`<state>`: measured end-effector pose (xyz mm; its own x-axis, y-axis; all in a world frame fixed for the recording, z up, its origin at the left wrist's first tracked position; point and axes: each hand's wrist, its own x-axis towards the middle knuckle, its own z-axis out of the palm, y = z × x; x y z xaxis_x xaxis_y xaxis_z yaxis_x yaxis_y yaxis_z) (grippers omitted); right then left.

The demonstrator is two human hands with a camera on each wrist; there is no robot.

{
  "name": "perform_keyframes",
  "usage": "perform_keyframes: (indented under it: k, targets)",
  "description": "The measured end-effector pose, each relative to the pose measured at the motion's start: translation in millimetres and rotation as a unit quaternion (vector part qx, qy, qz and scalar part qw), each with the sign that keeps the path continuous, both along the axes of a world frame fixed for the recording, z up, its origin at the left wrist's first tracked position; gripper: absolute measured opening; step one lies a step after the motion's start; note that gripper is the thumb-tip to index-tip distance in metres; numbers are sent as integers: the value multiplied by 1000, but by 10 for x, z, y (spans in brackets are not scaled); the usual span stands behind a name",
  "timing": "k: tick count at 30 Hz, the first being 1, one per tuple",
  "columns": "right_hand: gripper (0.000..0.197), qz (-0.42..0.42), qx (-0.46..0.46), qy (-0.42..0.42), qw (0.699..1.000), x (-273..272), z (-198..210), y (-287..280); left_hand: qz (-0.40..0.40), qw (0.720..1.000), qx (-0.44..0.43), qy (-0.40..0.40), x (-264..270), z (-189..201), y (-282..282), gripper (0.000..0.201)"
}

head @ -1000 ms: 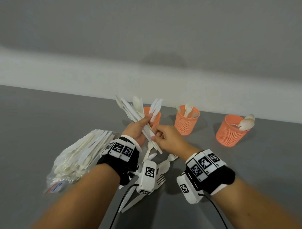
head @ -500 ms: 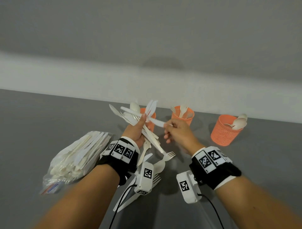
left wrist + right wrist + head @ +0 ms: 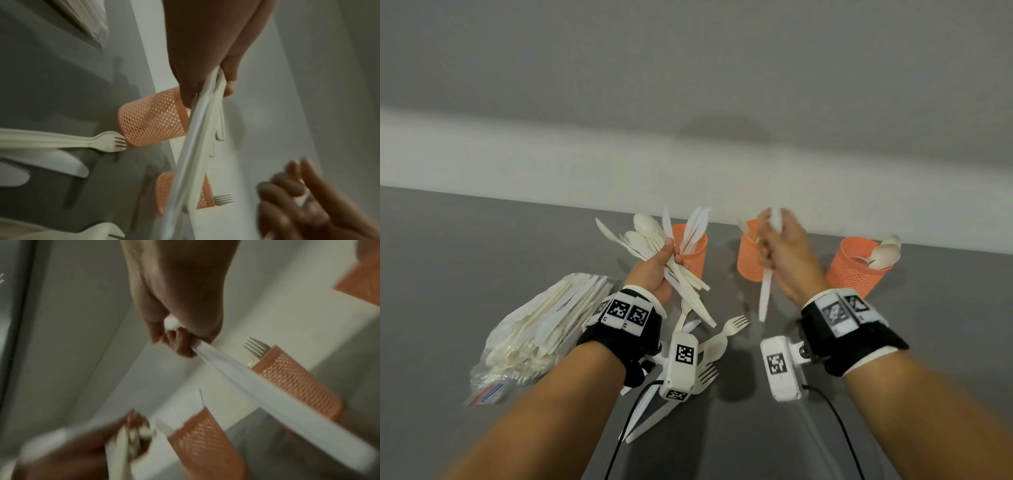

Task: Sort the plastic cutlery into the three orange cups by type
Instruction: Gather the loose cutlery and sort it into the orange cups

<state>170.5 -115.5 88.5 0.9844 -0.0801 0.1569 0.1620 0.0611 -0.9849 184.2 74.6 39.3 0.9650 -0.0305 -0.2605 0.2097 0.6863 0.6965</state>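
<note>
Each bare forearm carries a black wrist strap [image 3: 621,334] with white-edged square code tags, plus a white camera box [image 3: 781,368] bearing a code tag and a black cable [image 3: 835,416].

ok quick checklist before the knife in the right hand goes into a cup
1. Grip: right hand holds one white knife by its handle, blade down: ok.
2. Single piece pulled: only one in that hand: ok.
3. Target: left cup already holds knives: ok.
4. Other cups: middle cup shows forks, right cup spoons, so avoid them: ok.
5. Path: left hand and its cutlery bundle sit right by the left cup: not ok.
6. Room inside the left cup: cannot tell.
</note>
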Motion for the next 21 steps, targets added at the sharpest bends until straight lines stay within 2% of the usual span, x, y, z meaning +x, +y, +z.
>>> perform_keyframes:
  k: [2,4,6,8,11,14,18,21]
  targets:
    - [9,102,-191,53,975,-106,-136,97,16,1000,-20,1,14,19,-18,27]
    - [20,196,-272,108,936,-168,-291,188,32,999,-36,-4,29,39,-31,28]
    - [30,231,-284,122,922,-176,-410,248,37,999,-40,-8,37,49,-34,31]
    - [36,248,-273,117,922,-162,-442,270,32,999,-35,-11,26,65,-22,33]
    - [22,278,-246,123,920,-150,-412,239,30,999,-34,-10,31,85,48,29]
    - [12,283,-258,129,915,-106,-388,137,46,998,-37,-2,72,98,141,31]
    - [13,284,-257,121,916,-82,-421,191,41,998,-32,-22,114,86,183,33]
    - [16,310,-281,107,902,-72,-453,289,36,998,-35,-28,139,82,184,30]
